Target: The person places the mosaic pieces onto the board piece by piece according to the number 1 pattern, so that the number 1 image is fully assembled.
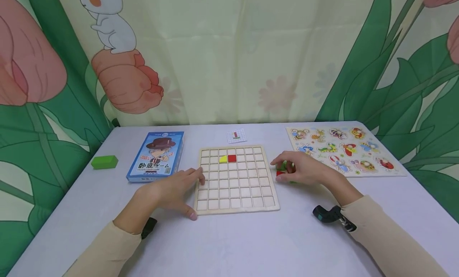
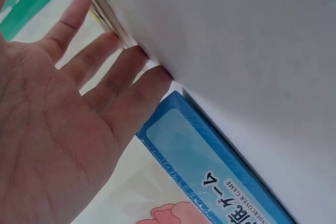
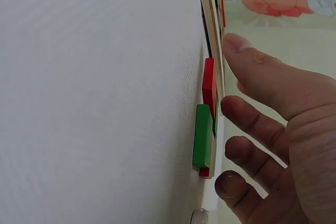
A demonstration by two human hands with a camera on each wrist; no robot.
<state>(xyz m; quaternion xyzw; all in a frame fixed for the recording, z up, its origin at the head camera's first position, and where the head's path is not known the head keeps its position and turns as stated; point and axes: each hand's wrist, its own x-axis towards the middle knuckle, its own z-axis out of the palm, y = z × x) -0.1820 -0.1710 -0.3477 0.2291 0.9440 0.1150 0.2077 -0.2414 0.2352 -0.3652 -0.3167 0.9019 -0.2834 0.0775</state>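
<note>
A wooden grid board (image 1: 224,193) lies on the white-covered table, with a yellow tile (image 1: 222,159) and a red tile (image 1: 232,158) side by side in its upper part. My left hand (image 1: 175,189) rests at the board's left edge, fingers spread and loosely bent. Just right of the board, my right hand (image 1: 305,167) arches over a small group of red and green pieces, partly hiding them. In the right wrist view a green piece (image 3: 202,137) and a red piece (image 3: 209,80) lie close to its fingertips. Nothing appears pinched there.
A small card (image 1: 236,136) with a printed grid pattern lies behind the board. Left of the board are a blue game box (image 1: 154,157) and a green block (image 1: 104,162). An insect-picture board (image 1: 348,153) occupies the back right, beyond my right hand.
</note>
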